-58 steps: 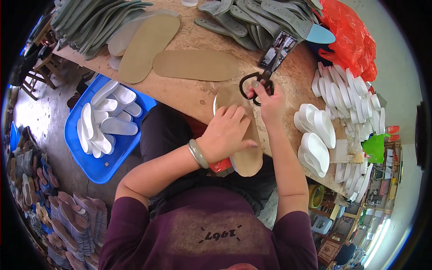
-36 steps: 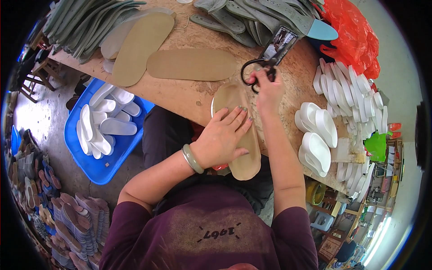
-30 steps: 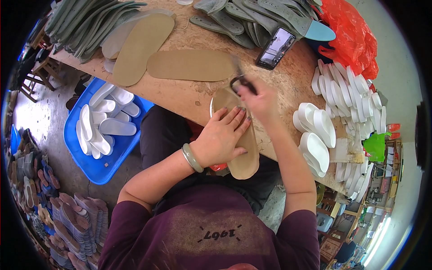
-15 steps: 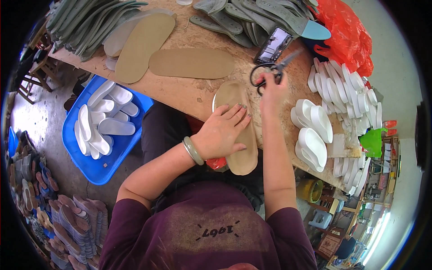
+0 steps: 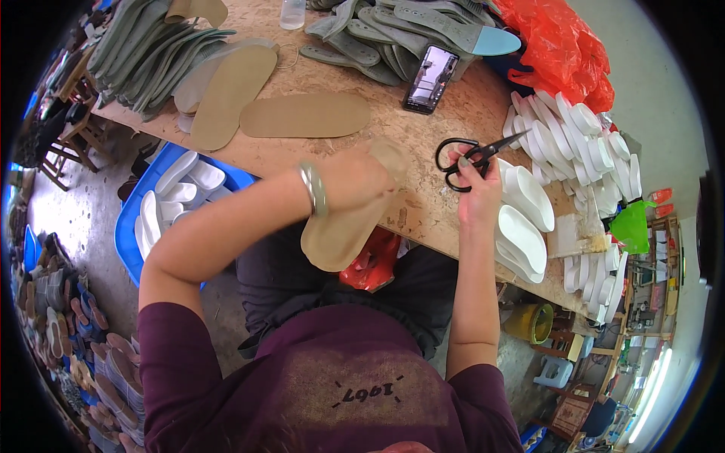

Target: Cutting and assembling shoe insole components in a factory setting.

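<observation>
Head view — insole (image 5: 340,234) overhanging table edge (image 5: 423,234)

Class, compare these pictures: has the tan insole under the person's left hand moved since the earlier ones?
Yes. The tan insole has been lifted by the left hand and now hangs past the table edge, towards the person, instead of lying flat.

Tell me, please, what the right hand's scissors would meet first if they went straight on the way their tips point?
Probably the row of white moulded pieces at the table's right edge: the scissors in the right hand point up-right at them, though depth is unclear.
</observation>
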`<state>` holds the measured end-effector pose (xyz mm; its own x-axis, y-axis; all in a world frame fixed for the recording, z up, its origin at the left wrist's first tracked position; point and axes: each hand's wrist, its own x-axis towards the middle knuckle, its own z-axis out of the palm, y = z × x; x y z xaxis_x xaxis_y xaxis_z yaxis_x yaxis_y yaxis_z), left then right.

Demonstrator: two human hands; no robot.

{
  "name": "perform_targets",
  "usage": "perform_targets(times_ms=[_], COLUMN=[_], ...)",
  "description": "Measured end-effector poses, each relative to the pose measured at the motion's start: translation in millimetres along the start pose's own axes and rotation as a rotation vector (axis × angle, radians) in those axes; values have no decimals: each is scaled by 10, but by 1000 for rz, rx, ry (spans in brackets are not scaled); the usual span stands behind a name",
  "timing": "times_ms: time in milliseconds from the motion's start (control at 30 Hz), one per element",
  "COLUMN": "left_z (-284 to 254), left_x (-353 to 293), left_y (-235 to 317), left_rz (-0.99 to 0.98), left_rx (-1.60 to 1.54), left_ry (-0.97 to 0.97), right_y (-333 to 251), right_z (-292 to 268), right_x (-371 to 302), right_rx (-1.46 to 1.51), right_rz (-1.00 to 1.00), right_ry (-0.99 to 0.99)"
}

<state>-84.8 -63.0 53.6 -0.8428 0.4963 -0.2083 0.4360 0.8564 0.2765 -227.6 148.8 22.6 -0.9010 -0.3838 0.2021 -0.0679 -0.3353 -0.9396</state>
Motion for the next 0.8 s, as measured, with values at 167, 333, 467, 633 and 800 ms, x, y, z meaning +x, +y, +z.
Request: perform_targets(times_ms=[167,333,467,633,800], left_z=[686,845,659,663,1008], left_x=[-6,53,-234,-121,186], left_y=[955,937,619,597,721], left_rz=[-467,-570,-357,-420,-452], left_rx=[197,333,198,193,111], left_ry=[514,576,593,585,854], right_y=[116,7,40,159,33], right_z=[192,482,526,364,374], right_x=[-154,-85,-87,-175,-477], right_rx=[-95,-633,-897,-911,-1009], right_rz=[-19,-497,-632,-581,-550], right_ry=[-189,-704,-900,-799,-646])
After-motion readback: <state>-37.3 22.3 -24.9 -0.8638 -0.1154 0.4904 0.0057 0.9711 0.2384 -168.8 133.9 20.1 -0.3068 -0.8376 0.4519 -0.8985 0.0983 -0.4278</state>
